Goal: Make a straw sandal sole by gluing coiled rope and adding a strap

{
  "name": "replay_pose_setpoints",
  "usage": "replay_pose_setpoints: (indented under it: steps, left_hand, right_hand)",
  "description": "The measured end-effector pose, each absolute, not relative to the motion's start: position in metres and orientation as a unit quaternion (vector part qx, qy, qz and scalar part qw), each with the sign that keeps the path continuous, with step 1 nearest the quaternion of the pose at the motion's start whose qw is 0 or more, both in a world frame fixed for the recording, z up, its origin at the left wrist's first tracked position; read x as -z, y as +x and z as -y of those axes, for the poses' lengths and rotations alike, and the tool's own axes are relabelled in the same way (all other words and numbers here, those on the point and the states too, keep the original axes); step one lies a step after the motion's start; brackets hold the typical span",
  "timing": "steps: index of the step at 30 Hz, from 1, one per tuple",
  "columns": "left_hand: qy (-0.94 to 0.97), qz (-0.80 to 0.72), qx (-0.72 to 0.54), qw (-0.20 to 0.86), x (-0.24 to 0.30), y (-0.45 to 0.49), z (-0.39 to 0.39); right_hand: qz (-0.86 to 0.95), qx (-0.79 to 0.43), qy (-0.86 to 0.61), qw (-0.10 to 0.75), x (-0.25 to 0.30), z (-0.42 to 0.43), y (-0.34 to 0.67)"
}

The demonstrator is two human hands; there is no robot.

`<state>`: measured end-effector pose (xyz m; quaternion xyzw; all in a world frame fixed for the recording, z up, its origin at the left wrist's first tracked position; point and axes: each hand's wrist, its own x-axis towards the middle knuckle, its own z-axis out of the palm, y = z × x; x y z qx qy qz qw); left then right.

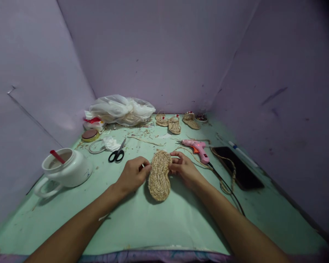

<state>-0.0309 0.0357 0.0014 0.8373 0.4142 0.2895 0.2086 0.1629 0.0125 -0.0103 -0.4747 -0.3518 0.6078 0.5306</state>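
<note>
A sole-shaped piece of coiled, braided straw [159, 177] is held tilted up over the green table, its coiled face towards me. My left hand [134, 173] is closed, with thumb and forefinger pinching at its left edge. On the opposite edge, near the top, my right hand [185, 168] grips it with bent fingers; some fingertips are hidden behind the piece. A thin straw braid [192, 153] runs from behind my right hand across the table. Just beyond that hand lies a pink glue gun [199, 147] with a lit red switch.
Black-handled scissors [116, 155] and a white mug [71, 168] with a red stick are on the left. A dark phone [237, 168] and a pen [242, 153] lie right. Small straw sandals [190, 120] and a plastic bag [122, 109] line the back wall, among straw scraps.
</note>
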Motion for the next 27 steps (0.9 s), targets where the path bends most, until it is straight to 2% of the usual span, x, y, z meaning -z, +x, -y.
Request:
replay_pose_setpoints:
  steps: [3,7,12,18,23,27]
  left_hand:
    - [0.841,-0.412,-0.275,0.217,0.003,-0.032,-0.038]
    - [0.819,-0.451,-0.31,0.174,0.006,-0.034,-0.039]
    - [0.761,-0.542,-0.322,0.154,0.007,-0.034,-0.042]
    - [0.694,-0.598,-0.33,0.228,0.015,-0.034,-0.047]
    - [0.607,-0.608,-0.388,0.333,0.019,-0.03,-0.046]
    - [0.546,-0.626,-0.359,0.427,0.018,-0.027,-0.041]
  right_hand:
    - [0.366,-0.612,-0.486,0.505,0.011,-0.011,0.162]
    - [0.404,-0.597,-0.508,0.472,0.013,-0.01,0.16]
    - [0.461,-0.483,-0.584,0.462,0.016,-0.011,0.166]
    - [0.487,-0.297,-0.668,0.478,0.016,-0.018,0.191]
    - [0.488,-0.271,-0.679,0.478,0.021,-0.021,0.193]
    - [0.492,-0.282,-0.678,0.467,0.029,-0.021,0.191]
